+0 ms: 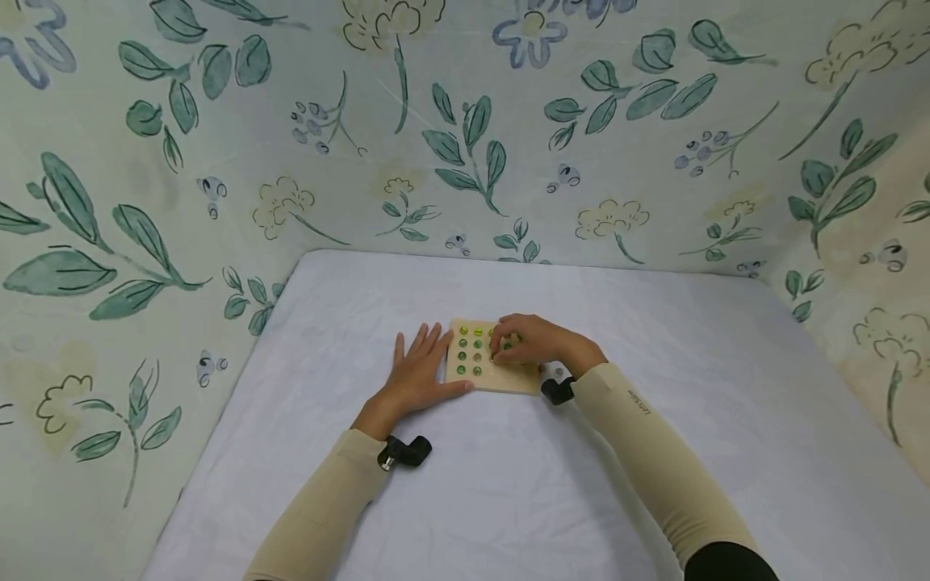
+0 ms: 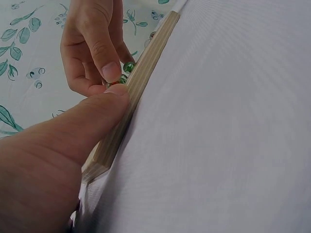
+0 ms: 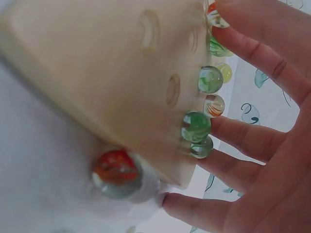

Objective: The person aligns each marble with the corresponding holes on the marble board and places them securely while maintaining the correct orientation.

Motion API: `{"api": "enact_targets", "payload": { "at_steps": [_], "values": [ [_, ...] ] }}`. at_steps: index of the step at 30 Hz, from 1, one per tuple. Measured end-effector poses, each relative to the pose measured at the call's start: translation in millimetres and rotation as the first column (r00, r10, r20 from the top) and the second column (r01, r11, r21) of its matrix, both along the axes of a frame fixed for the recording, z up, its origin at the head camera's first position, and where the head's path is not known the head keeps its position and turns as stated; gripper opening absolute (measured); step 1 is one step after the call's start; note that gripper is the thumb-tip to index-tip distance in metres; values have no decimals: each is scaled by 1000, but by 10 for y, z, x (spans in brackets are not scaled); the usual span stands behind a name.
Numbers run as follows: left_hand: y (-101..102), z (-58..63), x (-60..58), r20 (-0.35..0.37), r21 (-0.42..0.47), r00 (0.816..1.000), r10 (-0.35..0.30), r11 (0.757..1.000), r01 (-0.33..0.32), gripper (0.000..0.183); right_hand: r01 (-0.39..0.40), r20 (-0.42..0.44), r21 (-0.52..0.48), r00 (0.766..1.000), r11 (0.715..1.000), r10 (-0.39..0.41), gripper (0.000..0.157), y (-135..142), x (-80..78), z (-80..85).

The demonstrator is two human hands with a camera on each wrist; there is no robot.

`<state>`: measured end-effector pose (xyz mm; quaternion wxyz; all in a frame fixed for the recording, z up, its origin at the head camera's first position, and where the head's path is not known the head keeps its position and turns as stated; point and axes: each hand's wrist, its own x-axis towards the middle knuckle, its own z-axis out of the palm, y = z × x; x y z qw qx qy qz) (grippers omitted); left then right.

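A light wooden board point(image 1: 508, 382) with round hollows lies on the white cloth, and rows of green and yellowish glass marbles point(image 1: 477, 344) sit in it. My left hand point(image 1: 417, 376) rests at its left side, fingers spread and thumb along the near edge. Over the board is my right hand point(image 1: 536, 337). Its thumb and index finger pinch a clear marble with red in it point(image 3: 217, 17), while the other fingers spread beside the seated green marbles point(image 3: 196, 126). Several hollows point(image 3: 173, 91) show bare wood in the right wrist view.
A red-and-clear marble point(image 3: 117, 174) lies on the cloth beside the board's right edge, close to the right little finger. White cloth point(image 1: 472, 500) covers the table. Flower-patterned fabric point(image 1: 465, 129) hangs behind and along both sides.
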<state>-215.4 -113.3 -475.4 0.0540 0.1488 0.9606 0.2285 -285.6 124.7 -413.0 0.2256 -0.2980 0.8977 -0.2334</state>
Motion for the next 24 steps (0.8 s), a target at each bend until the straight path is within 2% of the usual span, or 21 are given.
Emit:
{"api": "enact_targets", "payload": {
  "at_steps": [13, 24],
  "values": [
    [-15, -22, -16, 5, 2, 1000, -3, 1000, 3, 106, 3, 1, 27, 1000, 1000, -3, 7, -2, -17, -21],
    [-13, -39, -18, -1, 8, 1000, -3, 1000, 3, 106, -10, -2, 0, 1000, 1000, 10, 6, 18, 3, -3]
  ]
}}
